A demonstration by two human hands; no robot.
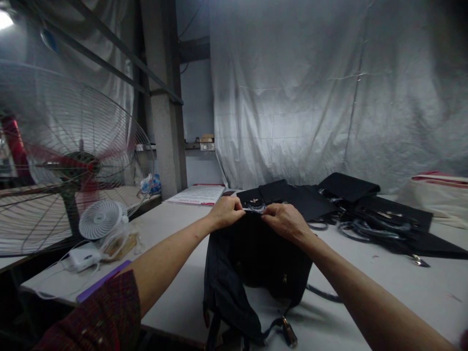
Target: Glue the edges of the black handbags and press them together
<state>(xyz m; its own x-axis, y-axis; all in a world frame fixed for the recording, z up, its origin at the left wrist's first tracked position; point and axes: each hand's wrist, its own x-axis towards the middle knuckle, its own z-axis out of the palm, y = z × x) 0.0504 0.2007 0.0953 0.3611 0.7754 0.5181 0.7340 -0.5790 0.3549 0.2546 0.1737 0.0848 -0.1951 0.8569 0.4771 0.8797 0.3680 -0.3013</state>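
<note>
A black handbag stands on the white table in front of me, its mouth facing me and its dark inside showing. My left hand pinches the far top edge of the bag. Close beside it, my right hand grips the same edge with thumb and fingers together. A strap with a shiny metal clasp hangs at the near side of the bag. Part of a handle lies on the table to its right.
More black bags and flat black pieces lie heaped at the back right. At left are a large wire-caged fan, a small white fan and a purple item. A printed sheet lies near the pillar.
</note>
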